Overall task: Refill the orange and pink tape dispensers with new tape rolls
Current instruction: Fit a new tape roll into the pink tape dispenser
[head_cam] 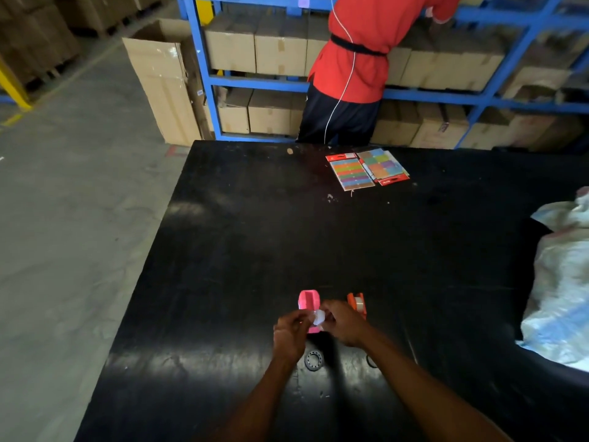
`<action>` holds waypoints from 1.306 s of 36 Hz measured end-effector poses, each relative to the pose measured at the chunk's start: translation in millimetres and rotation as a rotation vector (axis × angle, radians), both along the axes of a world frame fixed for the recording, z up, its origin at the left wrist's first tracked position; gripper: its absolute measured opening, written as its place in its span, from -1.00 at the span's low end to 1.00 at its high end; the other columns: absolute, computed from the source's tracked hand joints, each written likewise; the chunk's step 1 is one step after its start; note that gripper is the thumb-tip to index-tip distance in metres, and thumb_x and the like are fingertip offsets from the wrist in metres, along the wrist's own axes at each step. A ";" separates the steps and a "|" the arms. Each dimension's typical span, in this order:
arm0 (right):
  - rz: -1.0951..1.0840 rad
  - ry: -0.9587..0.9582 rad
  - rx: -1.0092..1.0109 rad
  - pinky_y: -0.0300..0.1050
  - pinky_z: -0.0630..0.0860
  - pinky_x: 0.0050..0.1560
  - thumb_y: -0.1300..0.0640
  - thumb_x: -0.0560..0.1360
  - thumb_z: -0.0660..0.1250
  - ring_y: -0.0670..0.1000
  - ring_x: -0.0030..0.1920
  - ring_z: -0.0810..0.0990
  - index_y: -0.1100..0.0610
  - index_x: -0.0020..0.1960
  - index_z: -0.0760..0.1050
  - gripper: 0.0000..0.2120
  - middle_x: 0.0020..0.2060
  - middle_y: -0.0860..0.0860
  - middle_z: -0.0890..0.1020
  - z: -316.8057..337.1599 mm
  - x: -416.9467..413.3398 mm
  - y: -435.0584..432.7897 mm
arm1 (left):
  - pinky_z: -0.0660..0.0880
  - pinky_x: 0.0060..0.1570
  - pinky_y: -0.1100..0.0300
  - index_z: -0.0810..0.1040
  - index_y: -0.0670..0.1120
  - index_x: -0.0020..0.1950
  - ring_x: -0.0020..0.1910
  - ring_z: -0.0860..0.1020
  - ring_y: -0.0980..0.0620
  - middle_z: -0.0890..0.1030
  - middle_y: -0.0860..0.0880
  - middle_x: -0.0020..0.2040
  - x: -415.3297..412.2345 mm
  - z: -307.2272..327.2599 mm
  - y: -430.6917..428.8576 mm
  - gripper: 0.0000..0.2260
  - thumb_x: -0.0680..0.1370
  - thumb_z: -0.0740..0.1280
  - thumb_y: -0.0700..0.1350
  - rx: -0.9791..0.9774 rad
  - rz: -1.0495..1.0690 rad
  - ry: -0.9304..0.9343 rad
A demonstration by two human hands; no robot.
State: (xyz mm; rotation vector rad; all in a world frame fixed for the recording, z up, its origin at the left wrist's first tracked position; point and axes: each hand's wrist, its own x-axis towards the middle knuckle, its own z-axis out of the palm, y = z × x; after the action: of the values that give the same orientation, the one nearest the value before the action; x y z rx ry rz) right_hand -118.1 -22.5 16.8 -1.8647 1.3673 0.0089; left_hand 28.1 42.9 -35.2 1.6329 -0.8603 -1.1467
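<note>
The pink tape dispenser lies on the black table, its hollow body facing up with no roll inside. Just above its near end, my left hand and my right hand pinch a small clear tape roll between their fingertips. To the right stands the orange tape dispenser with a clear roll seated in it, partly hidden by my right hand. A black ring-shaped hub lies on the table below my hands.
Colourful sticker card packs lie at the table's far side. A crumpled white plastic bag covers the right edge. A person in a red top stands at blue shelving with cardboard boxes. Concrete floor lies left.
</note>
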 end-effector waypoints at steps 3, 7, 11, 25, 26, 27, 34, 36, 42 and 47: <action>0.034 0.040 -0.005 -0.25 0.45 -0.08 0.10 0.41 0.43 -0.08 -0.09 0.59 0.03 -0.13 0.54 -0.93 -0.13 -0.07 0.62 10.1 -7.5 2.9 | 0.57 -0.16 0.14 0.67 -0.24 -0.08 -0.21 0.65 0.02 0.71 -0.14 -0.20 5.6 -1.7 -1.0 -0.95 0.49 0.42 -0.28 0.010 0.059 0.102; 0.151 0.298 0.069 -0.04 0.53 0.03 0.19 0.46 0.34 0.14 0.04 0.63 0.16 -0.09 0.59 -0.92 -0.02 0.15 0.68 7.9 -21.1 19.8 | 0.55 -0.06 0.00 0.66 -0.26 -0.05 -0.16 0.62 -0.08 0.69 -0.18 -0.16 11.4 -0.8 0.6 -0.86 0.45 0.48 -0.22 0.054 0.069 0.284; 0.158 0.433 0.100 -0.09 0.49 0.11 0.18 0.51 0.33 0.17 0.22 0.56 0.22 0.24 0.48 -0.69 0.25 0.19 0.56 -10.5 -23.5 43.1 | 0.57 -0.17 0.12 0.66 -0.24 -0.07 -0.19 0.63 -0.05 0.71 -0.11 -0.22 14.4 -2.1 5.5 -0.94 0.48 0.43 -0.29 0.075 0.064 0.340; 0.092 0.471 0.018 -0.03 0.50 0.14 0.18 0.54 0.28 0.14 0.18 0.58 0.18 0.22 0.47 -0.74 0.19 0.16 0.59 -20.9 -12.1 58.5 | 0.56 -0.16 0.10 0.65 -0.16 -0.16 -0.24 0.62 -0.10 0.70 -0.08 -0.29 20.4 -5.0 22.1 -0.91 0.49 0.40 -0.32 0.137 0.085 0.378; 0.096 0.477 0.011 -0.03 0.50 0.15 0.18 0.55 0.28 0.14 0.19 0.57 0.18 0.23 0.47 -0.74 0.20 0.16 0.59 -21.8 -12.4 59.4 | 0.56 -0.15 0.10 0.65 -0.15 -0.16 -0.24 0.62 -0.09 0.71 -0.07 -0.30 20.4 -5.0 22.5 -0.90 0.49 0.40 -0.33 0.135 0.082 0.381; 0.100 0.484 0.003 -0.02 0.49 0.17 0.18 0.55 0.28 0.14 0.21 0.56 0.18 0.25 0.46 -0.72 0.22 0.16 0.58 -23.1 -12.9 60.2 | 0.57 -0.14 0.09 0.65 -0.15 -0.17 -0.24 0.63 -0.09 0.71 -0.06 -0.30 20.7 -5.0 22.7 -0.89 0.49 0.39 -0.33 0.135 0.079 0.383; 0.141 0.529 -0.116 0.01 0.46 0.22 -0.11 0.41 0.48 0.14 0.24 0.53 0.12 0.30 0.41 -0.42 0.26 0.13 0.54 -21.3 -9.2 61.5 | 0.55 -0.10 0.05 0.66 -0.16 -0.14 -0.17 0.62 -0.14 0.70 -0.14 -0.23 21.2 -3.6 25.5 -0.92 0.50 0.40 -0.29 0.144 0.074 0.383; 0.141 0.512 -0.187 0.01 0.44 0.23 -0.25 0.38 0.44 0.11 0.22 0.53 0.10 0.25 0.46 -0.41 0.22 0.10 0.56 -21.6 -5.8 60.3 | 0.54 -0.08 0.04 0.66 -0.16 -0.15 -0.16 0.61 -0.15 0.69 -0.16 -0.22 21.2 -3.5 26.8 -0.92 0.50 0.40 -0.29 0.156 0.076 0.386; 0.103 0.428 -0.210 0.04 0.44 0.22 -0.21 0.52 0.25 0.09 0.20 0.53 0.07 0.13 0.54 -0.61 0.13 0.06 0.61 -33.8 2.3 62.6 | 0.51 -0.10 0.04 0.66 -0.18 -0.16 -0.16 0.61 -0.16 0.69 -0.14 -0.24 24.1 -1.6 31.1 -0.93 0.50 0.40 -0.29 0.178 0.102 0.372; 0.062 0.448 -0.205 -0.01 0.47 0.19 -0.06 0.54 0.30 0.07 0.13 0.55 0.09 0.07 0.56 -0.75 0.08 0.07 0.62 -40.7 8.7 71.5 | 0.57 -0.04 -0.05 0.67 -0.14 -0.16 -0.15 0.64 -0.17 0.71 -0.13 -0.21 28.5 0.8 33.0 -0.93 0.50 0.41 -0.26 0.185 0.085 0.335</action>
State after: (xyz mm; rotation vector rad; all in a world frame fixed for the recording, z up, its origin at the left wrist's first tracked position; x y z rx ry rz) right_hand -109.3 49.0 -23.9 -2.1634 1.6583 0.3493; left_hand 56.5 75.9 -34.5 1.5462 -0.4771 -1.4219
